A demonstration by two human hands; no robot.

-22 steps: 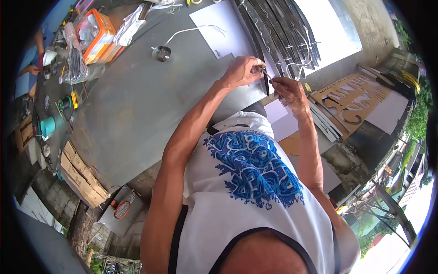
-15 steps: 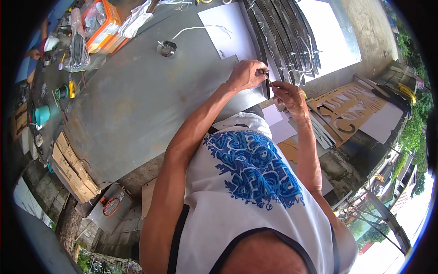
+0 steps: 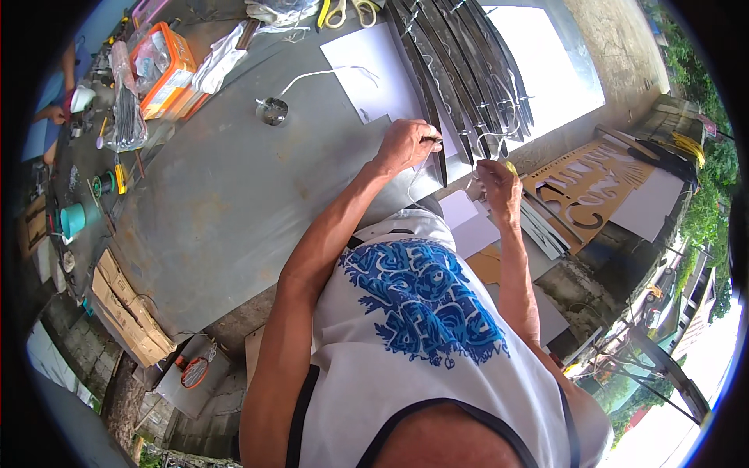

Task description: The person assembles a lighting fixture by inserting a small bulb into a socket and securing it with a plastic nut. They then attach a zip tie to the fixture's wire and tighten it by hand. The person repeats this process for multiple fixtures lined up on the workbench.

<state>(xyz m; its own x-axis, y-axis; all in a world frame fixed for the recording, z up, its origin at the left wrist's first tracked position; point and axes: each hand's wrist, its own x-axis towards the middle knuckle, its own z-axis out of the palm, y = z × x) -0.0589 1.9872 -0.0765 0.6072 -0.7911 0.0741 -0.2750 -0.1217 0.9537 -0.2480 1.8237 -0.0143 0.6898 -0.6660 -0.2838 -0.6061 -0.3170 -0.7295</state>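
Several long dark strips [image 3: 448, 66] with thin white wires along them lie side by side at the upper middle. My left hand [image 3: 407, 146] is closed around the near part of the leftmost dark strip, whose end sticks out below the fingers. A thin pale wire loops down beside that hand. To its right, my right hand [image 3: 499, 189] is closed in a pinch, with a thin white wire at its fingertips. The wire's exact hold is partly hidden by the fingers. A curled white wire [image 3: 493, 134] lies between the strips' near ends and this hand.
A silvery can [image 3: 272, 111] with a white wire stands on the grey metal table [image 3: 211, 195]. Scissors [image 3: 335, 15] and an orange box [image 3: 165, 70] are farther off. White sheets lie under the strips. A brown cut-out board [image 3: 573, 183] is at right. Someone's arm [image 3: 58, 113] shows far left.
My hands, close together at the strip before, are now farther apart; the right has drawn away to the right and down. A loop of thin wire now shows below the left hand. The view has shifted slightly.
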